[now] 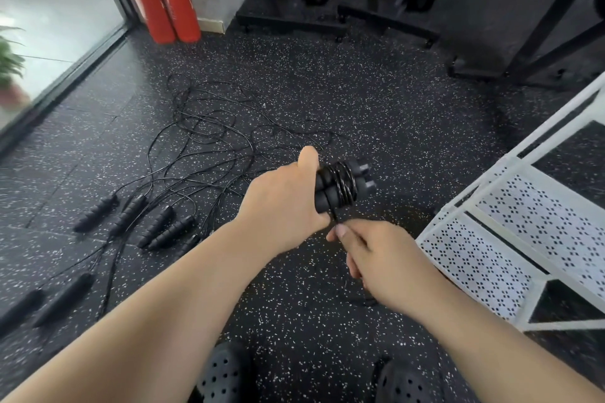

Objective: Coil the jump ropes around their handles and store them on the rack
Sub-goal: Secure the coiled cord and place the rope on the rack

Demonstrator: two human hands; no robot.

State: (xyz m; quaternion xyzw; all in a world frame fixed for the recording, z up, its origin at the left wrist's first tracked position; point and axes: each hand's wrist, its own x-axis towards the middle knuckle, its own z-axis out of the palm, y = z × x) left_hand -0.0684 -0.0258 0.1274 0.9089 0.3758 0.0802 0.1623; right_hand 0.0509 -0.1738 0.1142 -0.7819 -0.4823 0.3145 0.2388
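Your left hand [284, 203] grips the paired handles [340, 185], coil just past its fingers; right hand [376, 258] pinches rope [334, 216] just below the handles.

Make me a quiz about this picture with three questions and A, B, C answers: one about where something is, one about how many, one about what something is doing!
1. Where is the white rack?
A. On the person's right
B. By the window
C. Hanging from the ceiling

2. How many red fire extinguishers stand in the corner?
A. One
B. Two
C. Four

3. What is the held rope doing?
A. Lying flat on the floor
B. Looping round two handles
C. Tied in a bow

Answers:
1 A, its white shelves fill the right side.
2 B, two red cylinders stand side by side.
3 B, the left hand grips the handles while the right hand pinches the loose end.
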